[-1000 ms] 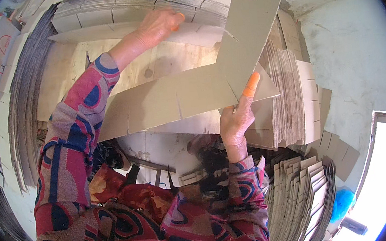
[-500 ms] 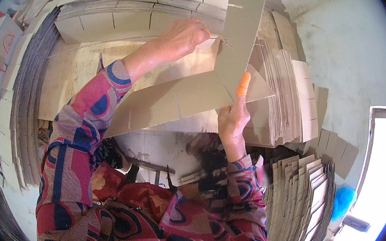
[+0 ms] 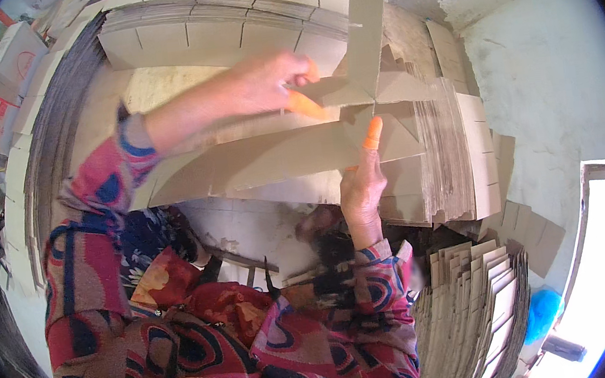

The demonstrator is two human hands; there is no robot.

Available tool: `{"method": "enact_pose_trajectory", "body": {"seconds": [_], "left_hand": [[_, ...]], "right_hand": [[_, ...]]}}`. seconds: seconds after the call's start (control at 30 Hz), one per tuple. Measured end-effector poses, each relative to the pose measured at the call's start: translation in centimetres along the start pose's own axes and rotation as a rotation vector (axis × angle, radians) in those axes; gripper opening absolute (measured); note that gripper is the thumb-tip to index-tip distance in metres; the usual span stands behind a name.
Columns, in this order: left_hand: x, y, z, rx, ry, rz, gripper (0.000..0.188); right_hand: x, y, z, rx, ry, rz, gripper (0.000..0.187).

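My right hand (image 3: 364, 189) grips a long grey cardboard strip (image 3: 262, 162) near its right end, its orange-capped digit pressing where the pieces meet. A second strip (image 3: 368, 28) stands up and away from that place, with a slit in its side. Another strip (image 3: 403, 86) crosses the standing one farther back. My left hand (image 3: 272, 84), blurred by motion, is just left of the crossing. Its orange-capped thumb and finger are spread, with nothing seen between them. Part of the crossing is hidden by my hands.
A stack of cardboard strips (image 3: 447, 150) stands right of my right hand. Slitted sheets (image 3: 174, 43) are piled along the far side, with another pile (image 3: 50, 135) at the left. More strips (image 3: 473, 311) stand at the lower right, near a blue bag (image 3: 542, 315) and a bright doorway.
My left hand has opened and moved left and down from the strips. The standing strip has become more upright, and a crossing strip now shows. My right hand has stayed nearly still.
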State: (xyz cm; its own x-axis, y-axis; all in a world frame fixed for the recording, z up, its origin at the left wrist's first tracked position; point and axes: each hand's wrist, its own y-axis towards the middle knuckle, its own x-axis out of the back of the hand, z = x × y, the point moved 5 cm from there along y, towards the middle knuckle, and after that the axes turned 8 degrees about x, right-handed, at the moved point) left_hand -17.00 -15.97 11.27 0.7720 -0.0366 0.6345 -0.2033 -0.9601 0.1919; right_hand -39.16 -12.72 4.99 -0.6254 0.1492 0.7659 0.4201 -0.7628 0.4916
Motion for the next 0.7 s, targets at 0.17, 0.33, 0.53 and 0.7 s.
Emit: {"method": "enact_pose_trajectory", "body": {"seconds": [0.17,0.33,0.53,0.7], "left_hand": [[5.5,1.9,2.6,0.162,0.304,0.109,0.047],[3.7,5.6,9.1,0.082,0.834,-0.154,0.051],[0.0,7.7,14.0,0.129,0.817,-0.287,0.040],[0.2,7.5,14.3,-0.002,0.791,-0.358,0.021]], "right_hand": [[1.0,-0.3,-0.4,0.097,-0.079,-0.105,0.089],[0.5,0.4,-0.4,0.039,0.016,-0.088,0.093],[0.1,0.7,-0.5,-0.008,0.086,-0.029,0.093],[-0.2,0.9,-0.5,0.038,0.044,-0.034,0.080]]}}
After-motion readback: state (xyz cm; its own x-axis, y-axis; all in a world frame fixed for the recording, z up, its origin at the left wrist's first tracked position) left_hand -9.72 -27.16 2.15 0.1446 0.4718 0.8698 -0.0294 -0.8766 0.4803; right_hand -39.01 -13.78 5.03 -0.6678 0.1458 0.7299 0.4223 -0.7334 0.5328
